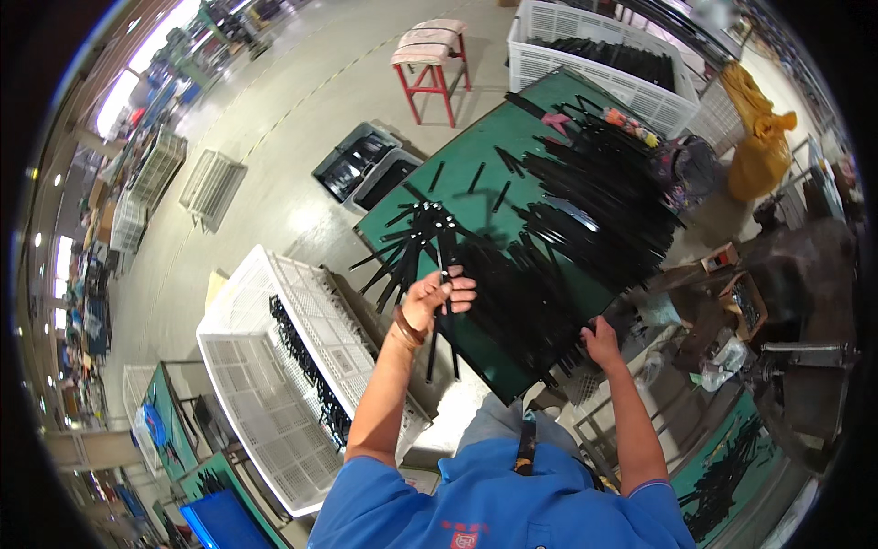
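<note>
Your left hand (437,297) is closed around a fan of thin black strips (412,247), gripping them where their ends come together, close to the near left edge of the green table (476,146). The free ends splay out over that edge toward the floor. Your right hand (601,340) rests at the near right corner of the table, fingers curled down onto the ends of the loose black strips (549,302) piled there; whether it has actually pinched any of them cannot be told.

These strips look light, narrow and fairly stiff, probably smooth enough to slide against each other. A bundle held at one end will likely fan and droop, so a firm grip near the gathered ends, where you have it now, seems the safest place. A single strip should lift easily by its tip.

Most of the table's middle and far right side is buried under the big heap of strips (604,192), with only the far left corner showing bare green. Several strips overhang the near edge and could slip off if nudged. Off the left edge, just below your left forearm, stands a white slatted crate (274,366) with a row of black pieces inside. Another white crate (585,55) sits past the far edge, and a red stool (430,64) stands well apart on the open floor.
</note>
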A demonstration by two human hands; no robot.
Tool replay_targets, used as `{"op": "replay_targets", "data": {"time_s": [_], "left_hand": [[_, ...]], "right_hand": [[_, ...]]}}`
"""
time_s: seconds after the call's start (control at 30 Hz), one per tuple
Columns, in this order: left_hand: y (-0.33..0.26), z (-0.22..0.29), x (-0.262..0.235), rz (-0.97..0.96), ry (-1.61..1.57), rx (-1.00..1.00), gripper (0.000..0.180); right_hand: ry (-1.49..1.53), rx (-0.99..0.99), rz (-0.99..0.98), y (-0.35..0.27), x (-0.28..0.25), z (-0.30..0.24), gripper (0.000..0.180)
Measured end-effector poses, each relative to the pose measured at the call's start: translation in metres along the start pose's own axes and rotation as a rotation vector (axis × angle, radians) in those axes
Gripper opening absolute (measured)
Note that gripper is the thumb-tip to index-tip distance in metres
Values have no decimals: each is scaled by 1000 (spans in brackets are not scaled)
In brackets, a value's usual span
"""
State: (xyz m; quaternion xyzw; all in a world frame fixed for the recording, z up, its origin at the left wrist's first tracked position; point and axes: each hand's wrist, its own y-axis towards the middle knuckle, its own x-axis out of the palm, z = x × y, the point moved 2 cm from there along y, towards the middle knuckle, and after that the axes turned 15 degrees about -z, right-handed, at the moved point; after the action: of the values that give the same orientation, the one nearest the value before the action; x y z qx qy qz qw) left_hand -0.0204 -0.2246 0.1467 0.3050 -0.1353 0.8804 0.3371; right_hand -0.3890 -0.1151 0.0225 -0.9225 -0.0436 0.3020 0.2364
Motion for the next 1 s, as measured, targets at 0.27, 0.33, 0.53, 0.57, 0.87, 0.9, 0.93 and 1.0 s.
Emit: {"op": "replay_targets", "data": {"time_s": [0.27, 0.33, 0.53, 0.57, 0.87, 0.9, 0.93, 1.0], "left_hand": [[66, 2, -163, 718, 1759, -351, 35], [65, -13, -185, 729, 1795, -450, 36], [62, -36, -210, 708, 1858, -376, 42], [62, -35, -210, 713, 1834, -376, 43], [64, -82, 15, 235, 1694, 224, 60], [64, -91, 58, 173, 1752, 244, 64], [64, -96, 99, 107, 1808, 252, 68], [65, -103, 171, -135, 1972, 301, 69]], "right_hand": [[-77, 77, 144, 8, 20, -28, 27], [75, 74, 120, 8, 17, -29, 26], [153, 153, 108, 12, 5, -26, 26], [164, 104, 119, 14, 3, -27, 24], [1085, -47, -248, -69, -4, -28, 11], [1065, -94, -234, -87, -8, -28, 10], [1035, -95, -228, -106, -13, -25, 9], [1028, -133, -234, -146, -24, -17, 9]]}}
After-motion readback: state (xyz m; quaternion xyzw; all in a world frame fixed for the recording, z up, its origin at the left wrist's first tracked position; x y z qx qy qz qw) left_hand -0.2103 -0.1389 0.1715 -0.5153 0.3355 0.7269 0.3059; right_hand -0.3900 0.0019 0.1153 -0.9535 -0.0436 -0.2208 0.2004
